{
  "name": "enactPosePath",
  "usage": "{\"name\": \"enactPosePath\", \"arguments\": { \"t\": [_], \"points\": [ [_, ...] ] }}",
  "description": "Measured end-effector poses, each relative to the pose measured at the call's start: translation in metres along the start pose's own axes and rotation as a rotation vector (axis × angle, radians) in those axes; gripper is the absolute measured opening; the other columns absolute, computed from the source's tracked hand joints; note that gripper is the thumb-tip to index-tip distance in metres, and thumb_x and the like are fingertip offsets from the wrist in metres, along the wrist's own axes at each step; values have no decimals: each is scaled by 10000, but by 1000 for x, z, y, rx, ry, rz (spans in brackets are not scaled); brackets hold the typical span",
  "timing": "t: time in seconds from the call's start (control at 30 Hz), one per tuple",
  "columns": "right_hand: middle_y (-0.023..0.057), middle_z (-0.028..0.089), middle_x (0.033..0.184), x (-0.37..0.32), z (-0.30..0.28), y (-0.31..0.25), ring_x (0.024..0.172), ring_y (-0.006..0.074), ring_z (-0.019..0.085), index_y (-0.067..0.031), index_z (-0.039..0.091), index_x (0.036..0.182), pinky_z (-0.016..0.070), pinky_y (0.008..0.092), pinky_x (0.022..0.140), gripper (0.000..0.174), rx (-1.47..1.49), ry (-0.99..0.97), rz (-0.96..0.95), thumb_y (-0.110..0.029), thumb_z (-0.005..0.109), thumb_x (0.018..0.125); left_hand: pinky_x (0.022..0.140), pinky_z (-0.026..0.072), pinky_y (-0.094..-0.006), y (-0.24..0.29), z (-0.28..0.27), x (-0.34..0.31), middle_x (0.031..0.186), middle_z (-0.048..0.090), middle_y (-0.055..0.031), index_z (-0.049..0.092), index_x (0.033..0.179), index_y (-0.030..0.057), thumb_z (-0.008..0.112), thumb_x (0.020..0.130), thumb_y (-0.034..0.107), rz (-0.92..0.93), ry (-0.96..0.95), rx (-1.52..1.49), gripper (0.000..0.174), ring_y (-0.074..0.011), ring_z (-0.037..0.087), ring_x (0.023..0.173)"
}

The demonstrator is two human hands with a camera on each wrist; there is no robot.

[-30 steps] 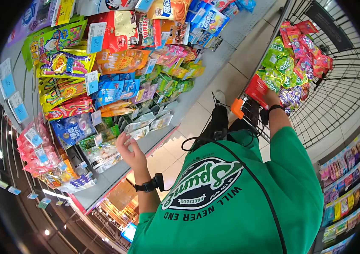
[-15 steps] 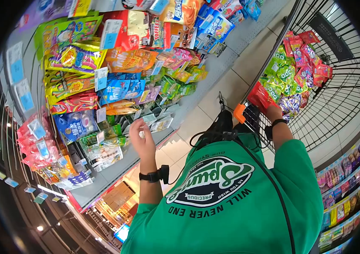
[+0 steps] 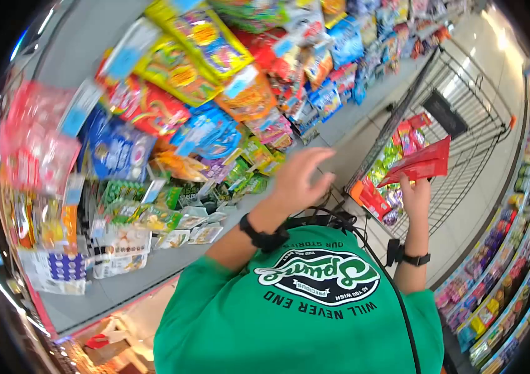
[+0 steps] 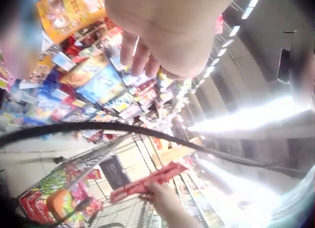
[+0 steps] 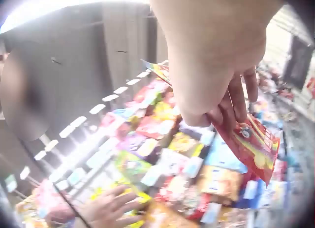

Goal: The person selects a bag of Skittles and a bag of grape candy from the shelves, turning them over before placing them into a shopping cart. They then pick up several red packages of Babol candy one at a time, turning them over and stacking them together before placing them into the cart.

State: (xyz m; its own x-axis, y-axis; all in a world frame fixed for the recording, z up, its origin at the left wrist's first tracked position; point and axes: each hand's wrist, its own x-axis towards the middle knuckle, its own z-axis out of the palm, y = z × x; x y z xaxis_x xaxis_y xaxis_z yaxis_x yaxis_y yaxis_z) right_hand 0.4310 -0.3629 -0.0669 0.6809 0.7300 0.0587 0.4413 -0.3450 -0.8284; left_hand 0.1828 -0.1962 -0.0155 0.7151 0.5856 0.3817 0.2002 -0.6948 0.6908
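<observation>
My right hand (image 3: 418, 199) pinches a red candy bag (image 3: 424, 163) by its lower edge and holds it above the shopping cart (image 3: 397, 112). In the right wrist view yellow print shows on the red candy bag (image 5: 253, 144), with the fingers along its upper side. Inside the cart lie green candy bags (image 3: 390, 157), pink ones and another red bag (image 3: 374, 199) at the near end. My left hand (image 3: 299, 181) is raised between shelf and cart, its fingers loosely extended and nothing in it.
Hanging candy bags with price tags fill the rack on the left, among them a blue bag (image 3: 118, 146) and a yellow bag (image 3: 181, 71). An orange corner piece (image 3: 356, 190) sits on the cart's near end. Stocked shelves (image 3: 496, 287) line the right side.
My right hand has come up out of the cart with a red candy bag. The left hand has moved right, toward the cart. The head view has shifted and turned.
</observation>
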Motion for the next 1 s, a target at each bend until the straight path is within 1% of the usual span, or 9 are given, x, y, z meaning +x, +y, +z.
{"name": "enactPosePath", "arguments": {
  "t": [0.1,0.17,0.2,0.27,0.37,0.4,0.5,0.57,1.0],
  "points": [
    [173,668,1032,-40,30,-93,978,302,629,-4,655,1025,463,378,886,263,165,4,-218,-183,659,833,956,441,-391,29,-14,-5,1153,615,-143,527,1253,39,694,824,232,114,13,-117,500,-309,600,1044],
    [179,597,1202,-66,45,-151,1121,334,550,-13,615,1131,403,413,981,355,105,-231,-485,-190,664,827,959,440,-381,30,-35,-23,1174,608,-135,501,1279,35,692,833,221,162,18,-193,520,-283,599,1062],
    [179,597,1202,-72,56,-173,1121,334,550,-13,615,1131,403,413,981,355,103,-228,-519,-190,664,827,946,448,-359,19,-43,-36,1167,617,-120,512,1264,31,681,851,213,-1,6,-361,481,-242,600,1053],
    [182,516,1315,-81,77,-209,1237,350,460,-31,559,1230,345,431,1044,469,315,-513,-695,-196,680,809,904,465,-291,4,-70,-57,1128,639,-73,540,1211,8,613,922,176,-387,15,-677,342,-132,590,1015],
    [166,516,1321,-96,100,-237,1265,349,443,-44,564,1214,340,432,1055,454,199,-485,-775,-164,686,793,873,473,-274,-20,-103,-77,1080,653,-61,562,1160,-6,575,953,184,-365,409,-682,281,-111,597,977],
    [166,516,1321,-97,103,-242,1265,349,443,-44,564,1214,340,432,1055,454,194,-496,-799,-164,686,793,873,473,-274,-23,-115,-80,1080,653,-61,562,1160,-6,575,953,184,-354,435,-680,281,-111,597,977],
    [153,557,1269,-102,109,-241,1211,337,491,-41,592,1152,370,416,1026,373,147,-390,-800,-110,675,795,859,476,-279,-34,-151,-83,1080,650,-56,574,1137,-9,565,964,191,-342,635,-745,265,-105,592,973],
    [145,596,1200,-108,109,-237,1143,323,534,-33,616,1085,403,396,987,297,179,-397,-693,-69,665,794,808,481,-281,-42,-167,-83,1034,669,-67,578,1114,-23,556,969,235,-302,740,-577,297,-112,606,888],
    [118,640,1048,-140,98,-214,1023,277,585,-19,638,1011,444,355,904,196,126,-381,-562,-66,644,820,783,459,-261,-69,-170,-63,977,657,-41,591,1063,-13,581,954,234,-265,760,-779,270,-93,577,866]
  ]
}}
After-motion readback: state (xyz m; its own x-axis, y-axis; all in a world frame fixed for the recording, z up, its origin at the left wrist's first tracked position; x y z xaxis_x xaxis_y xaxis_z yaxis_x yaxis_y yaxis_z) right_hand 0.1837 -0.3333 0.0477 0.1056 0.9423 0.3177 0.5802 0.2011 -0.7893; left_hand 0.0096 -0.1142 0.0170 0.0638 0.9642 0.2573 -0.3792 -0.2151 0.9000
